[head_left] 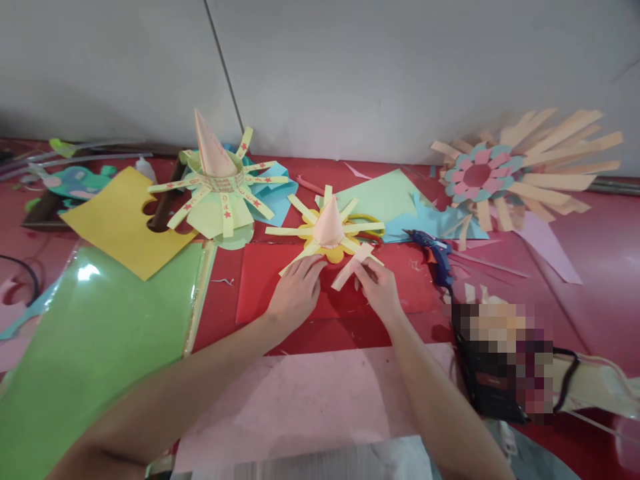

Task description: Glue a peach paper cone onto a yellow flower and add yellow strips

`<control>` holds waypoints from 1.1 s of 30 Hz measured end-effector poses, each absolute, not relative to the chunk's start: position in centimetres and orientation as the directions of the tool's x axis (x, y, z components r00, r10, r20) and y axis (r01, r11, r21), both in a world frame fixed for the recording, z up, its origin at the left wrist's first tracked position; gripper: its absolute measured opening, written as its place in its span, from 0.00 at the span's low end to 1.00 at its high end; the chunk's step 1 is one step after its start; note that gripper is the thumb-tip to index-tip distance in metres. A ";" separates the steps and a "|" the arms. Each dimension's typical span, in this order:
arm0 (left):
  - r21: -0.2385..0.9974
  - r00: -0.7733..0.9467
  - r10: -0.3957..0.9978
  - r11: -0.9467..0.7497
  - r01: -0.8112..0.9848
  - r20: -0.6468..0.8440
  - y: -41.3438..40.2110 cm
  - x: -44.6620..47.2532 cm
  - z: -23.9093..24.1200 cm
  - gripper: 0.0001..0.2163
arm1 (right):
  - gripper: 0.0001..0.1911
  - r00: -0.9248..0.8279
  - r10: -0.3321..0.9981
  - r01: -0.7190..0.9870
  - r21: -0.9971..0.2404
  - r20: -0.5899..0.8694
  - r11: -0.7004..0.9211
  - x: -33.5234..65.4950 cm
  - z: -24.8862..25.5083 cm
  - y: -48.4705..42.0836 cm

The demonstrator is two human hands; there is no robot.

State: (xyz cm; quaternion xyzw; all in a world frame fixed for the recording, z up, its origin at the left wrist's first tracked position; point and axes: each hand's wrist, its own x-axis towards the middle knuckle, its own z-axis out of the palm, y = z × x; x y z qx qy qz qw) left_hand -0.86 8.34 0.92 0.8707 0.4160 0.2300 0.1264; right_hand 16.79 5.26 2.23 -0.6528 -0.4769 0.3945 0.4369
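A pale pink paper cone (329, 223) stands upright at the centre of a yellow paper flower (336, 255), with pale yellow strips (283, 231) spreading out around it. My left hand (297, 290) is closed at the flower's front left edge, fingers bent over a strip there; the exact grip is partly hidden. Between the thumb and fingers of my right hand (379, 287) is a pale pink paper strip (350, 268), slanted just in front of the flower. Red card (257, 283) lies beneath both hands.
A blue glue gun (440, 260) lies right of my right hand. Yellow-handled scissors (370, 219) sit behind the flower. A taller cone craft (223, 183) stands back left, a fringed paper ring (475, 175) back right. Green sheet (125, 313) and yellow paper (125, 223) lie left.
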 end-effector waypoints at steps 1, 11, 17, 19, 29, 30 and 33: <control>0.408 0.537 0.792 -0.610 0.679 0.292 8.3 -0.9 1.0 0.16 | 0.17 0.225 0.970 0.288 -0.944 -0.096 -0.160 16.8 2.3 5.3; 0.410 0.475 0.837 -0.547 0.730 0.270 8.3 -1.1 1.1 0.16 | 0.14 0.165 0.978 0.587 -0.809 0.130 0.008 16.8 2.0 5.3; 0.249 0.492 0.809 -0.573 0.781 0.322 8.6 -1.6 1.3 0.12 | 0.11 0.316 0.889 0.756 -0.654 0.332 -0.024 18.9 2.1 5.2; 0.185 0.496 0.794 -0.578 0.794 0.351 8.8 -1.8 1.4 0.13 | 0.12 0.334 0.881 0.762 -0.646 0.335 -0.043 19.5 1.9 5.3; 0.057 0.578 0.705 -0.652 0.756 0.411 9.4 -2.4 2.0 0.20 | 0.13 0.299 0.900 0.758 -0.652 0.316 -0.023 19.0 1.4 5.5; 0.053 0.572 0.709 -0.646 0.762 0.414 9.5 -2.5 2.0 0.20 | 0.13 0.304 0.899 0.759 -0.650 0.315 -0.028 19.0 1.4 5.5; 0.057 0.551 0.728 -0.622 0.781 0.407 9.8 -2.7 2.0 0.20 | 0.15 0.338 0.898 0.746 -0.662 0.281 -0.073 18.8 1.4 5.5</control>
